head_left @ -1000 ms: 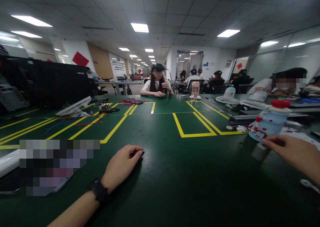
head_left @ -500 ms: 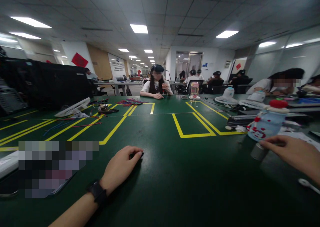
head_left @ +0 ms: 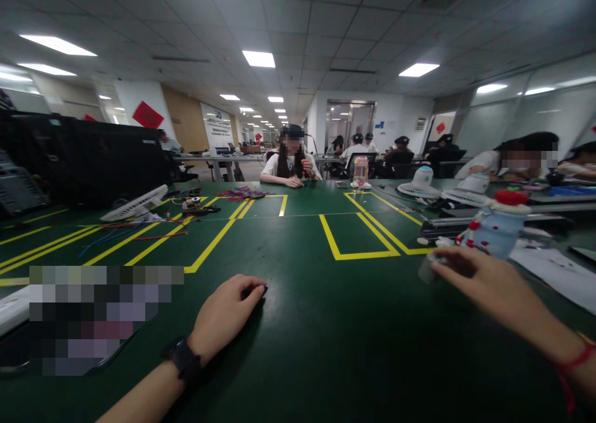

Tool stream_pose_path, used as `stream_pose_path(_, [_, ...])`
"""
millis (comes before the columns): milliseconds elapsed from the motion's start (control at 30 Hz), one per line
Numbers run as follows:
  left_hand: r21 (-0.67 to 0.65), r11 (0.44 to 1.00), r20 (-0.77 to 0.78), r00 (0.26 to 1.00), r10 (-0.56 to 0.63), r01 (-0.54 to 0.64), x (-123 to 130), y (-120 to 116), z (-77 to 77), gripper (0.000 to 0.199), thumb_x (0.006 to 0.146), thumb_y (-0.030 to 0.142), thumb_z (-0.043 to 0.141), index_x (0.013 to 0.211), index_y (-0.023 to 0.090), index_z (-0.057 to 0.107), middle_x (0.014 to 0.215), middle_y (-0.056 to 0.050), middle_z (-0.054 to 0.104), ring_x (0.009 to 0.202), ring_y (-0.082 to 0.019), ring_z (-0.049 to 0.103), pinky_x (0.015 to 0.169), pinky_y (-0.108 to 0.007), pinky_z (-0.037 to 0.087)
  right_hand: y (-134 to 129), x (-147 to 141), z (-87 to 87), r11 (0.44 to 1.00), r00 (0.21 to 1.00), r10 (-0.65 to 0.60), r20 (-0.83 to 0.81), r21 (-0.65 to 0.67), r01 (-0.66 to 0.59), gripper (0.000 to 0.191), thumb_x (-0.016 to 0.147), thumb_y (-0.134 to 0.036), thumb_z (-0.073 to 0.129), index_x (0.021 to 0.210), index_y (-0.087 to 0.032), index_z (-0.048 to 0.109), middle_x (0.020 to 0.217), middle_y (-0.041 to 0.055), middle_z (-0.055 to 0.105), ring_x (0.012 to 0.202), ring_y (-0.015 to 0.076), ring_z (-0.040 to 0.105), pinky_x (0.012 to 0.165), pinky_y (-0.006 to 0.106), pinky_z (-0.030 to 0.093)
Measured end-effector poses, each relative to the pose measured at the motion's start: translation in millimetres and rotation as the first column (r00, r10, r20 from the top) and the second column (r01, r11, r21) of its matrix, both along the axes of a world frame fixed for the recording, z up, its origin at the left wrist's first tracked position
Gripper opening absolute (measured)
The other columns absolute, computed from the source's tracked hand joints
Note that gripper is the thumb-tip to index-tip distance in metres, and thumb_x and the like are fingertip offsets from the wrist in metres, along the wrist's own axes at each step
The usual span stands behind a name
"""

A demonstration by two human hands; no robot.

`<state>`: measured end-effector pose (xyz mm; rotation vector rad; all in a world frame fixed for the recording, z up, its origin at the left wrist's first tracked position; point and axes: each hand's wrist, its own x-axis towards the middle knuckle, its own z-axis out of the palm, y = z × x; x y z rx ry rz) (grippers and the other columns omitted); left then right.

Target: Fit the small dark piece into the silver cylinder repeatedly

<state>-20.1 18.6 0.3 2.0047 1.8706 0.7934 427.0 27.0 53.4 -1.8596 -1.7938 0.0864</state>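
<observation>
My left hand rests on the green table left of centre, its thumb and fingers pinched on a small black object that is mostly hidden. At the right, my right hand holds a small grey cylinder by its top between thumb and fingers; the cylinder is slightly blurred. Just behind that hand stands a light blue bottle with a red top, partly covered by the fingers.
A person sits across the table near a pink bottle. Wires, a white fan and a black case lie left. Papers and metal rails are at the right. Yellow tape marks the tabletop.
My right hand has moved left with the grey cylinder, from beside the blue bottle to in front of it and further left. My left hand has stayed in place.
</observation>
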Motion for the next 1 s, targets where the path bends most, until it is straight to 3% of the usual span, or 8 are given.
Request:
stream_pose_path(67, [0.012, 1.0, -0.007, 1.0, -0.006, 0.006, -0.2, 0.3, -0.3, 0.032, 0.088, 0.045, 0.045, 0.099, 0.026, 0.069, 0.103, -0.004, 0.069, 0.096, -0.026, 0.063, 0.078, -0.036, 0.048, -9.2, -53.0, 0.5, 0.977, 0.976, 0.214, -0.049, 0.036, -0.212, 0.043, 0.08, -0.049, 0.055, 0.114, -0.023, 0.06, 0.106, 0.0062, 0.064, 0.089, 0.0174, 0.061, 0.078, 0.031, 0.047])
stream_pose_path(167, [0.043, 0.999, -0.024, 0.999, -0.023, 0.024, 1.9, -1.8, 0.4, 0.031, 0.088, 0.042, 0.046, 0.098, 0.024, 0.069, 0.102, -0.006, 0.068, 0.094, -0.027, 0.062, 0.079, -0.037, 0.047, -25.2, -127.3, -4.2, 0.865, 0.857, 0.501, -0.119, 0.031, -0.501, 0.032, 0.082, -0.04, 0.055, 0.109, -0.025, 0.06, 0.106, 0.0013, 0.063, 0.092, 0.0135, 0.059, 0.084, 0.028, 0.047])
stream_pose_path(300, [0.097, 0.99, -0.056, 0.994, -0.092, 0.098, 16.9, -12.9, 7.3, 0.025, 0.089, 0.037, 0.048, 0.097, 0.024, 0.069, 0.099, -0.006, 0.066, 0.094, -0.025, 0.061, 0.083, -0.036, 0.045, -40.4, -183.2, -22.5, 0.729, 0.704, 0.68, -0.204, 0.081, -0.68, 0.023, 0.08, -0.026, 0.057, 0.103, -0.024, 0.059, 0.102, -0.0013, 0.062, 0.095, 0.0108, 0.056, 0.087, 0.026, 0.045])
stream_pose_path(367, [0.125, 0.98, -0.048, 0.987, -0.152, 0.157, 31.3, -21.8, 14.1, 0.024, 0.09, 0.034, 0.047, 0.1, 0.025, 0.067, 0.1, -0.004, 0.066, 0.094, -0.022, 0.06, 0.085, -0.033, 0.045, -42.8, -190.8, -35.0, 0.706, 0.67, 0.701, -0.246, 0.105, -0.7, 0.029, 0.079, -0.022, 0.058, 0.108, -0.024, 0.055, 0.106, -0.0005, 0.06, 0.097, 0.0108, 0.055, 0.088, 0.026, 0.044])
stream_pose_path(500, [0.189, 0.931, 0.069, 0.942, -0.329, 0.312, 64.7, -39.1, 29.7, 0.021, 0.093, 0.03, 0.047, 0.102, 0.027, 0.066, 0.101, -0.002, 0.065, 0.095, -0.018, 0.059, 0.085, -0.029, 0.045, -41.5, -188.9, -52.1, 0.734, 0.651, 0.64, -0.407, 0.074, -0.675, 0.058, 0.073, -0.024, 0.068, 0.124, -0.024, 0.04, 0.108, 0.0003, 0.059, 0.096, 0.0113, 0.056, 0.089, 0.027, 0.044])
stream_pose_path(633, [0.191, 0.918, 0.086, 0.926, -0.367, 0.346, 82.3, -46.2, 38.2, 0.021, 0.091, 0.024, 0.049, 0.084, 0.025, 0.069, 0.089, -0.001, 0.065, 0.086, -0.017, 0.059, 0.077, -0.028, 0.045, -39.5, -189.7, -50.5, 0.7, 0.591, 0.639, -0.493, 0.055, -0.712, 0.051, 0.074, -0.024, 0.067, 0.119, -0.022, 0.043, 0.108, 0.0006, 0.06, 0.096, 0.0109, 0.057, 0.086, 0.025, 0.045])
stream_pose_path(833, [0.252, 0.942, 0.174, 0.947, -0.272, 0.224, 72.2, -39.7, 36.9, 0.022, 0.09, 0.028, 0.048, 0.08, 0.022, 0.067, 0.087, -0.003, 0.066, 0.084, -0.019, 0.06, 0.076, -0.029, 0.047, -41.7, -190.2, -42.3, 0.698, 0.617, 0.676, -0.403, 0.078, -0.712, 0.037, 0.075, -0.017, 0.06, 0.111, -0.021, 0.05, 0.105, 0.0019, 0.059, 0.093, 0.0122, 0.054, 0.084, 0.027, 0.044])
stream_pose_path(1000, [0.085, 0.956, 0.085, 0.954, -0.287, 0.28, 58.6, -32.3, 22.9, 0.023, 0.089, 0.031, 0.049, 0.08, 0.024, 0.07, 0.087, -0.003, 0.068, 0.085, -0.022, 0.06, 0.078, -0.032, 0.045, -43.7, -184.7, -44.5, 0.719, 0.662, 0.67, -0.336, 0.072, -0.691, 0.041, 0.076, -0.018, 0.057, 0.116, -0.02, 0.05, 0.111, 0.0046, 0.057, 0.097, 0.0143, 0.054, 0.088, 0.029, 0.044])
